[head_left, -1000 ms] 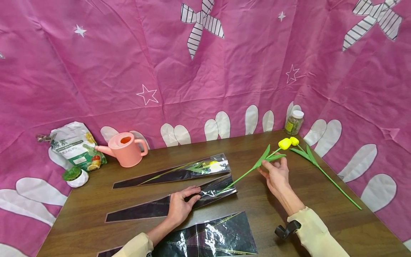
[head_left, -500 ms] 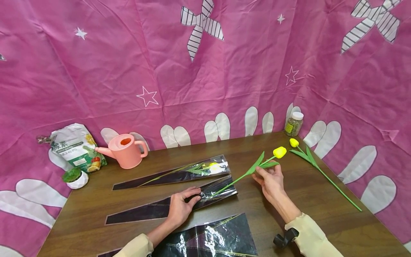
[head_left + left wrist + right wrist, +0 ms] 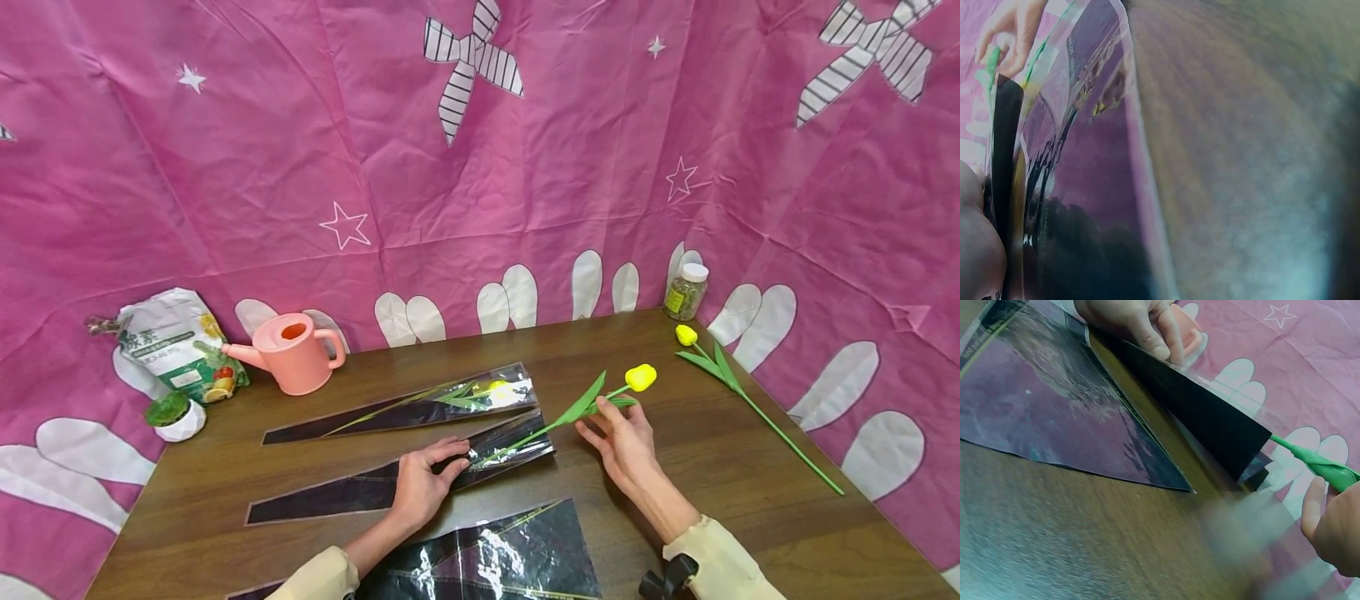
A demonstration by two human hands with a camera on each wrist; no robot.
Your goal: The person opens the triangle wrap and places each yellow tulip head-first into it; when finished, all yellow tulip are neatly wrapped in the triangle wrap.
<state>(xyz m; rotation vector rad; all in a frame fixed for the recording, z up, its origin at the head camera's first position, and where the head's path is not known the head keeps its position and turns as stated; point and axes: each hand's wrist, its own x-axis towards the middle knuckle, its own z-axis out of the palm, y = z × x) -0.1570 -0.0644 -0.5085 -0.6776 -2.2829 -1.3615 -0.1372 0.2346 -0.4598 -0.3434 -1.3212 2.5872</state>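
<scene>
yellow tulip (image 3: 579, 408) lies at a slant over the table (image 3: 750, 508), its bloom up and to the right, its lower stem inside the wide mouth of a black-and-clear sleeve (image 3: 352, 487). my right hand (image 3: 628, 442) pinches the flower by its stem and leaves, just below the bloom, thumb and fingers closed on it and the hand itself outside the wrap. my left hand (image 3: 427, 483) grips the sleeve near its middle, thumb and fingertips pinching the plastic; the right wrist view shows them on its raised edge. behind, a filled wrapper (image 3: 397, 410) shows a yellow bloom through its clear end; in front, a flat dark wrapper (image 3: 543, 550) catches the light, partly under my left arm. a loose tulip (image 3: 726, 367) lies along the table's right side, near a white-capped jar (image 3: 686, 293). at far left stand a pink watering can (image 3: 300, 360), a printed bag (image 3: 180, 346) and a small potted plant (image 3: 178, 419), before pink cloth (image 3: 525, 192).
</scene>
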